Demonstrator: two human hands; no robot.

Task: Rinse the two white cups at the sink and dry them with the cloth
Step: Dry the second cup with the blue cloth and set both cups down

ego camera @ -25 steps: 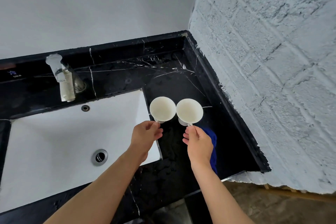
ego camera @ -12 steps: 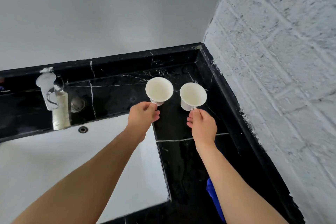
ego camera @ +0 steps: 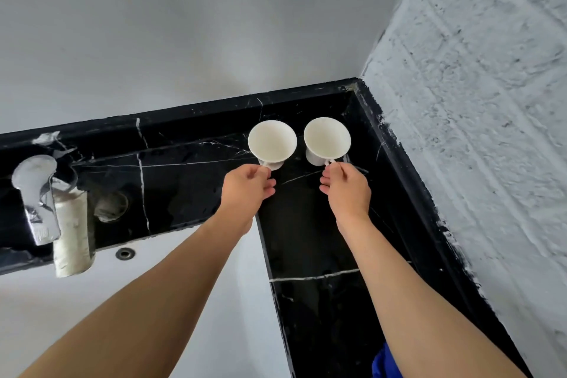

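Two white cups stand upright side by side at the back right corner of the black marble counter (ego camera: 310, 239). My left hand (ego camera: 247, 187) pinches the handle of the left cup (ego camera: 272, 140). My right hand (ego camera: 346, 189) pinches the handle of the right cup (ego camera: 327, 136). Both cups look empty inside. I cannot tell whether their bases touch the counter. A blue cloth (ego camera: 383, 362) shows at the bottom edge, partly hidden behind my right forearm.
The white sink basin (ego camera: 61, 310) lies at lower left, with an overflow hole (ego camera: 125, 253) in its back wall. A chrome tap (ego camera: 49, 212) reaches over it from the left. A rough white brick wall (ego camera: 491, 132) bounds the counter on the right.
Both hands have carried the cups away from me toward the back corner of the counter. The view has tilted up, so the sink drain is out of sight.
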